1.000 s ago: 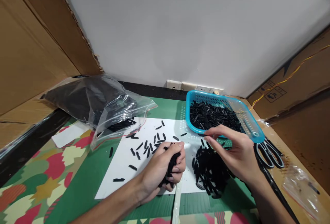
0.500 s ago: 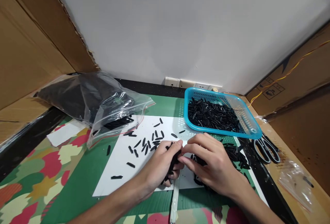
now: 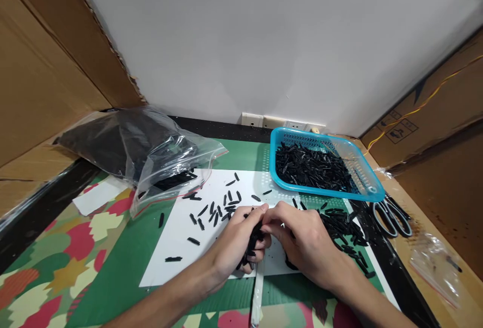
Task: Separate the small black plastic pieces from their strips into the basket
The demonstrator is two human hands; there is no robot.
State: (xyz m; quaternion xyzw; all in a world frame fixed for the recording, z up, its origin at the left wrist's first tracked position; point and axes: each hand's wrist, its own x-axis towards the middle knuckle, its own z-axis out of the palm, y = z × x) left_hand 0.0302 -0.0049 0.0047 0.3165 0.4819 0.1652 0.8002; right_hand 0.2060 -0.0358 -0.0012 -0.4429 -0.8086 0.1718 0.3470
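Note:
My left hand [image 3: 236, 245] is curled around a bunch of small black plastic pieces [image 3: 253, 243] over a white sheet of paper [image 3: 177, 247]. My right hand [image 3: 304, 245] meets it, its fingertips pinching at the top of that bunch. More black pieces lie loose on the paper [image 3: 215, 210] and in a pile [image 3: 343, 227] to the right of my right hand. A blue basket [image 3: 368, 194] behind the hands holds many of the same pieces.
A clear zip bag [image 3: 143, 152] with black pieces lies at the back left. Scissors [image 3: 392, 215] and a small empty bag [image 3: 433, 267] lie at the right. Cardboard walls [image 3: 41, 81] stand on both sides. A white strip [image 3: 257, 293] lies near the front edge.
My right hand came back from beside the basket and joined my left hand at the bunch. The left hand has stayed in place.

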